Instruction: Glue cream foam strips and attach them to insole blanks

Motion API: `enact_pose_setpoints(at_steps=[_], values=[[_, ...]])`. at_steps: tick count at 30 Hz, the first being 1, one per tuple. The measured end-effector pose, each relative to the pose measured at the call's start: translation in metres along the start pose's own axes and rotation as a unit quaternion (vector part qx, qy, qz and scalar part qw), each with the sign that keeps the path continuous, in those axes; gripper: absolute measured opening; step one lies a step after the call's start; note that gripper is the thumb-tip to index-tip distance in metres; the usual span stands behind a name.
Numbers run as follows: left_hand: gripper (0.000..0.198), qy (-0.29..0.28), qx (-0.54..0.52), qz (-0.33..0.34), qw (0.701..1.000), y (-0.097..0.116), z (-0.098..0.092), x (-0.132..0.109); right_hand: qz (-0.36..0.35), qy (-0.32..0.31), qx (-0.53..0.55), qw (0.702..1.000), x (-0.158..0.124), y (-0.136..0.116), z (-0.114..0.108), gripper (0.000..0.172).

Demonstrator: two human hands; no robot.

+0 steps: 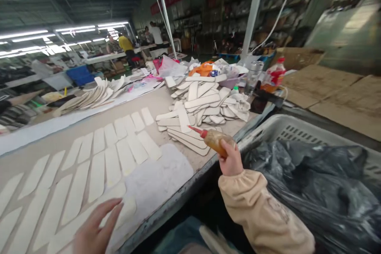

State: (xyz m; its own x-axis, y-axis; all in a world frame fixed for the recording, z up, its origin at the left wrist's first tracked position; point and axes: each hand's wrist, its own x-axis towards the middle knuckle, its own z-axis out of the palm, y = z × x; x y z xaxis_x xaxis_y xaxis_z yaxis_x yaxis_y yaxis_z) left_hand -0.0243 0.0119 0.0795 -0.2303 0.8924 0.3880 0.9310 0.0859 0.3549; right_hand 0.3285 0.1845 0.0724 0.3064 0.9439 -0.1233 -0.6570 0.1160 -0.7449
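My right hand [231,160] is wrapped round a squeeze bottle [218,141] of amber liquid with a red pointed nozzle. The bottle is tilted, its tip to the left, above a stack of white strips [189,139] with dark edges. At the lower left, my left hand [99,224] hangs over the table with thumb and forefinger apart. Pale strips [127,206] lie under and beside its fingertips; whether it touches one, I cannot tell. Rows of flat white strips [97,174] cover the table [119,107] to the left, near a white cloth [163,174].
A large pile of strips [205,95] stands at the table's far end, with a red-capped bottle [274,74] behind it. On my right is a grey crate [285,123] lined with a black plastic bag [312,182]. People [126,43] stand at tables farther back.
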Motion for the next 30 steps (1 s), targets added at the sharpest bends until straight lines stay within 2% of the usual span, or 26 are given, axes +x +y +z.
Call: enact_pose_setpoints(at_steps=[2, 5, 8, 11, 15, 19, 21, 24, 27, 30], values=[[0.030, -0.035, -0.030, 0.043, 0.998, 0.035, 0.032, 0.048, -0.010, 0.018, 0.018, 1.000, 0.008, -0.008, -0.006, 0.034], [0.030, -0.046, -0.050, 0.121, 0.990, 0.098, 0.097, 0.126, -0.006, 0.039, 0.035, 0.999, 0.017, -0.015, -0.011, 0.035], [0.028, -0.095, 0.037, 0.180, 0.978, 0.154, 0.151, 0.181, 0.010, 0.048, 0.051, 0.997, 0.021, -0.019, -0.013, 0.036], [0.025, -0.152, 0.119, 0.201, 0.960, 0.186, 0.185, 0.209, 0.031, 0.046, 0.057, 0.997, 0.022, -0.020, -0.015, 0.036], [0.020, -0.194, 0.161, 0.207, 0.945, 0.196, 0.210, 0.224, 0.052, 0.038, 0.053, 0.997, 0.023, -0.019, -0.017, 0.033], [0.024, -0.207, 0.181, 0.217, 0.937, 0.197, 0.215, 0.228, 0.064, 0.031, 0.051, 0.996, 0.023, -0.019, -0.016, 0.033], [0.026, -0.199, 0.182, 0.223, 0.937, 0.199, 0.209, 0.227, 0.066, 0.031, 0.054, 0.996, 0.023, -0.018, -0.016, 0.033], [0.025, -0.170, 0.182, 0.225, 0.942, 0.198, 0.188, 0.215, 0.066, 0.025, 0.055, 0.996, 0.023, -0.018, -0.016, 0.033], [0.022, -0.094, 0.155, 0.250, 0.951, 0.182, 0.161, 0.182, 0.071, 0.017, 0.051, 0.996, 0.022, -0.017, -0.017, 0.034], [0.017, -0.026, 0.081, 0.272, 0.959, 0.145, 0.132, 0.129, 0.087, -0.005, 0.029, 0.996, 0.018, -0.015, -0.015, 0.036]])
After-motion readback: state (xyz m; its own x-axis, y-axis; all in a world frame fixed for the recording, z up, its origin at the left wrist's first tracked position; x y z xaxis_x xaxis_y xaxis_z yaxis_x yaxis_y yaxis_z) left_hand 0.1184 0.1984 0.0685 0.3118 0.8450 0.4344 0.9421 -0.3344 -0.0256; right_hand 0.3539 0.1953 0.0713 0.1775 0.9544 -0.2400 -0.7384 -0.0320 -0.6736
